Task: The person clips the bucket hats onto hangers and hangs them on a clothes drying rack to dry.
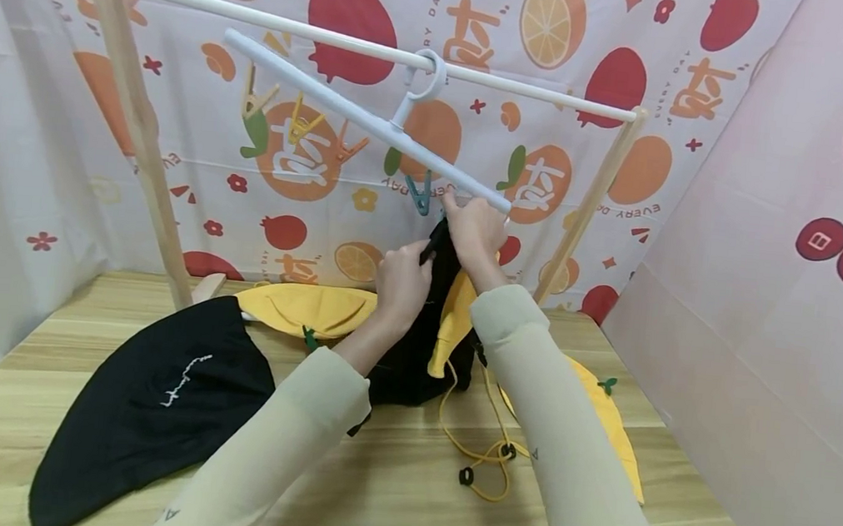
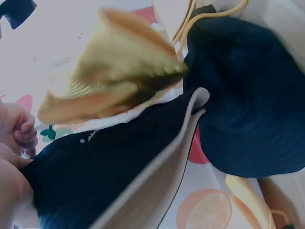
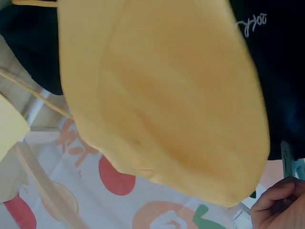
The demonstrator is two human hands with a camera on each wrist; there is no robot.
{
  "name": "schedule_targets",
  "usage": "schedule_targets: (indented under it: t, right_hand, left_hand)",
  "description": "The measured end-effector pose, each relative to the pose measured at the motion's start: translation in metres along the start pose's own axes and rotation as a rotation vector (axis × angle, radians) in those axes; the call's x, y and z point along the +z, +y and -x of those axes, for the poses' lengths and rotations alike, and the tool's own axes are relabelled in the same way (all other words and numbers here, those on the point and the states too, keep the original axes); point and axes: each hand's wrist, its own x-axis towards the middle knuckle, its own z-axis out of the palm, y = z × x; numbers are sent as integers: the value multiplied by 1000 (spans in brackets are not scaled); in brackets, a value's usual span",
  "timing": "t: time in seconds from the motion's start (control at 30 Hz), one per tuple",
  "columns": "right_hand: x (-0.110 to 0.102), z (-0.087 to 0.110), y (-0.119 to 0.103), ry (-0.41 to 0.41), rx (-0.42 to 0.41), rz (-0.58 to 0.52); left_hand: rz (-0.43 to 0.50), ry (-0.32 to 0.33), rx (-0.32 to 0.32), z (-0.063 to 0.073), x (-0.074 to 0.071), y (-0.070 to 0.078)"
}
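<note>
In the head view a black hat (image 1: 423, 330) hangs below the tilted hanger (image 1: 374, 121). My left hand (image 1: 403, 285) grips its edge, and the left wrist view shows the cloth of this black hat (image 2: 109, 162) with its pale underside. At the hanger's low end my right hand (image 1: 475, 230) pinches a teal clothespin (image 3: 287, 160), which meets the edge of the black cloth in the right wrist view. Beside the black hat hangs a yellow hat (image 1: 454, 320), which fills much of the right wrist view. Its cord (image 1: 476, 452) trails on the table.
A black hat with white script (image 1: 162, 391) lies at the left. Yellow hats lie behind it (image 1: 305, 307) and at the right (image 1: 614, 422). Several clothespins, including a yellow clothespin (image 1: 302, 123), hang along the hanger. A white rail (image 1: 262, 15) on wooden posts holds the hanger.
</note>
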Motion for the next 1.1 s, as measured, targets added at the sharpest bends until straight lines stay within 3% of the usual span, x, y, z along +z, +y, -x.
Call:
schedule_targets:
  t: [0.2,0.4,0.63,0.7,0.83,0.93,1.1]
  right_hand:
    - [8,5,2,-23,19,-36]
    - [13,12,3,-96,42,-195]
    - [16,27,11,-150,-125,-239]
    - [16,32,16,-122,-163,-249]
    - [14,39,32,-41,-229,-387]
    - [10,40,52,30,-279,-503]
    - [0,30,94,100,-220,-557]
  left_hand:
    - [126,-145,-82,12,6,-3]
    - [183,-211,-165,22,6,-12]
    - [248,-267,-259,30,2,-20]
    - [281,-271,-284,33,1,-19]
    - [343,-226,-306,41,-1,-17]
    - [363,-115,-236,48,-2,-12]
    - [291,92,71,58,-1,-1]
